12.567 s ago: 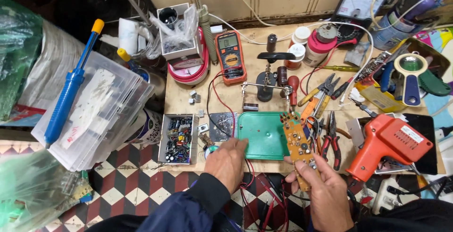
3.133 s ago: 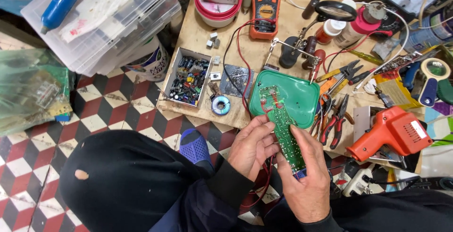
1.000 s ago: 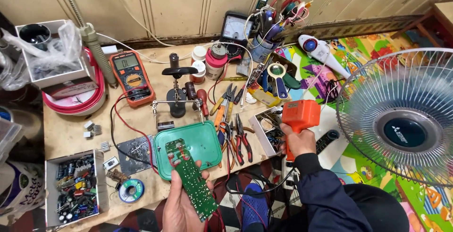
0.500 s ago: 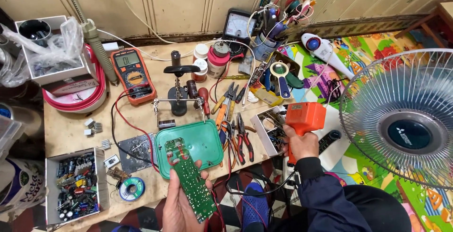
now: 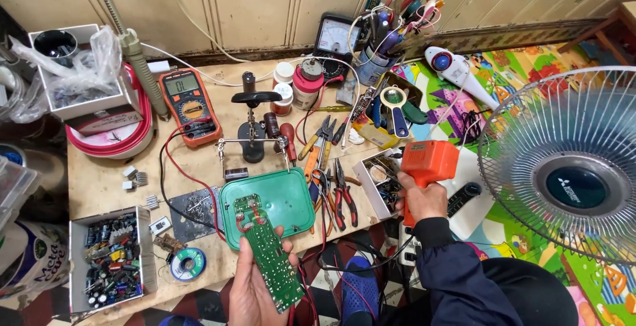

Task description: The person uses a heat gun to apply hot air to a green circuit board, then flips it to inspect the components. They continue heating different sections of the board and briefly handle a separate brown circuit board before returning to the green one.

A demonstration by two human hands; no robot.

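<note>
Since half a second ago almost nothing has shifted: the right hand (image 5: 424,201) has kept its place at the bench's right edge, and the long green printed circuit board (image 5: 266,254) has tipped only slightly in the left hand (image 5: 255,293).

That left hand cradles the board from beneath at the near edge of the bench, fingers curled up around its long sides, its far end touching the rounded green plastic tray (image 5: 273,205). Red leads run from the board's upper end.

The right hand's fingers are wrapped tight round the grip of the orange pistol-shaped soldering gun (image 5: 427,167), held upright with its body above the fist, just beside the small white parts box (image 5: 379,181). Whether a finger rests on the trigger I cannot tell.

To my eye this is the readying stage: tool picked up, board presented, no contact between them. Bringing them together would call for swinging the gun leftward over the red-handled pliers (image 5: 339,197) and the trailing wires, tip turned down toward one chosen joint, while the left hand keeps the board flat and steady. The small spool of solder wire (image 5: 187,264) lies left of the board, out of either hand's hold.
</note>
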